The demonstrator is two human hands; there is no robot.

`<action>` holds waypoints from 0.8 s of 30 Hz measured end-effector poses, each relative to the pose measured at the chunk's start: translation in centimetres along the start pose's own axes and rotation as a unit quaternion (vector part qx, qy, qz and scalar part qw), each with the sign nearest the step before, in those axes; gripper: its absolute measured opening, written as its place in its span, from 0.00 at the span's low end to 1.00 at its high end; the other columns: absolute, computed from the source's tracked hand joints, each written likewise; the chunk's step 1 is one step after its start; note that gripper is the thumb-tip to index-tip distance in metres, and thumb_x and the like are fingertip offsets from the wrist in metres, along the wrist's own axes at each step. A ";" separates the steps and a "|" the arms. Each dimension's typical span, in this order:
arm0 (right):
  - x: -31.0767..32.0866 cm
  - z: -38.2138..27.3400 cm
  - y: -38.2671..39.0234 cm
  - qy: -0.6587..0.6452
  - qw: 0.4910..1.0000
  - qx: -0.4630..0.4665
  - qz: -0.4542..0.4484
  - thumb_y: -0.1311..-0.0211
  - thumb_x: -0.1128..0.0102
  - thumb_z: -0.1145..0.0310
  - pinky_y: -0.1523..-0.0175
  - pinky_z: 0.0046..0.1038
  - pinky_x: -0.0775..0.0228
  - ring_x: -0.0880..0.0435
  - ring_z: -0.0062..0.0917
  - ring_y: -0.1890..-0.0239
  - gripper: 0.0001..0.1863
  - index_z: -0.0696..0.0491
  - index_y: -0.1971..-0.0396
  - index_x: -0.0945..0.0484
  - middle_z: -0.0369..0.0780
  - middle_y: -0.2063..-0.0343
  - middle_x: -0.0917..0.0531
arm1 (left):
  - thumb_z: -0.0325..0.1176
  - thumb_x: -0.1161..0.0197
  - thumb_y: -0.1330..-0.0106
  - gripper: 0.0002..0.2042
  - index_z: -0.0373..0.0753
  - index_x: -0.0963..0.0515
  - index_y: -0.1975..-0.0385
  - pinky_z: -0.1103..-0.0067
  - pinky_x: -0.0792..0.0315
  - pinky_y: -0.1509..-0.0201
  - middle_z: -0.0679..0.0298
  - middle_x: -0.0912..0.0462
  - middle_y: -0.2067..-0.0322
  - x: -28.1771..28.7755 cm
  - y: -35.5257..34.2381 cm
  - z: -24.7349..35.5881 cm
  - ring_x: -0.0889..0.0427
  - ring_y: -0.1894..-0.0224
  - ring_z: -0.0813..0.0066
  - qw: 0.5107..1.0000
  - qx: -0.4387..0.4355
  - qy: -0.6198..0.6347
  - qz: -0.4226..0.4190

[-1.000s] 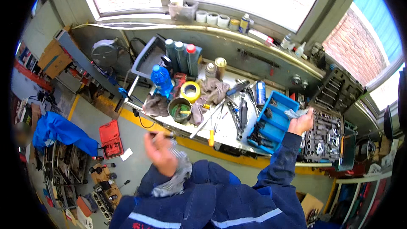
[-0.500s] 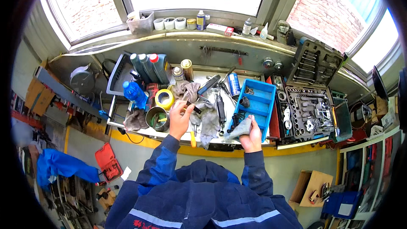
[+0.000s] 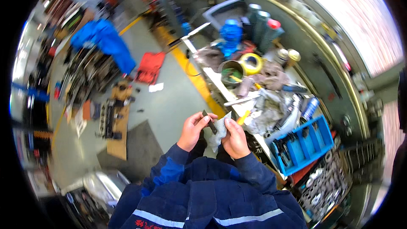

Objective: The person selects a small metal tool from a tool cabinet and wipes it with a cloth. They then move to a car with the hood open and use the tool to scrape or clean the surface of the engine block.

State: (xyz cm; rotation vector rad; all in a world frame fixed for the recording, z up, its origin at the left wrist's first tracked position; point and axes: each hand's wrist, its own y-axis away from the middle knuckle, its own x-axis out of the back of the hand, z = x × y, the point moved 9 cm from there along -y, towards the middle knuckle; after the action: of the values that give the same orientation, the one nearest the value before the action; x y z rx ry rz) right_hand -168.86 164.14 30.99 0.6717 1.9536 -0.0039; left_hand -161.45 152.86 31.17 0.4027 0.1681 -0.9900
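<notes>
"Two things are held in front of the chest: where is the dark strip (image 3: 209,122) placed?"

"It is found between the hands, pinched by the left hand (image 3: 191,132). Thumb and fingers are closed on its upper part."

"And how is its long axis directed?"

"It is slanted, from upper left down to lower right, so the lower end is pointed toward the striped cloth (image 3: 218,135). By that end the cloth's left edge is overlapped; whether it is really touched cannot be told."

"By which hand is the cloth kept?"

"By the right hand (image 3: 235,139), with the thumb and fingers brought together on its upper right side. The strip is nearer to the left hand, and the right hand is placed just beside, with the cloth between."

"What is seen farther out?"

"A yellow handle (image 3: 243,118) is seen just beyond the right hand, then a grey rag (image 3: 263,114) on the bench (image 3: 215,80). The blue tray (image 3: 302,152) is placed well to the right."
</notes>
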 end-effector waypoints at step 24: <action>-26.2 50.0 18.9 0.486 0.748 -0.187 -0.411 0.43 0.33 0.85 0.55 0.19 0.27 0.21 0.15 0.64 0.10 0.59 0.64 0.22 0.34 0.68 0.18 | 0.39 0.34 0.28 0.15 0.32 0.25 0.70 0.76 0.38 0.69 0.66 0.32 0.79 30.9 59.4 0.0 0.36 0.73 0.81 0.787 -0.257 -0.090 0.553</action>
State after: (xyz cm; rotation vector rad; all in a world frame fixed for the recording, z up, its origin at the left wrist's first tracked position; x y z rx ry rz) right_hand -110.38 153.82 34.40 -0.6746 2.9759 0.2317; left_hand -94.90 157.51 36.40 -0.1346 0.0020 0.2137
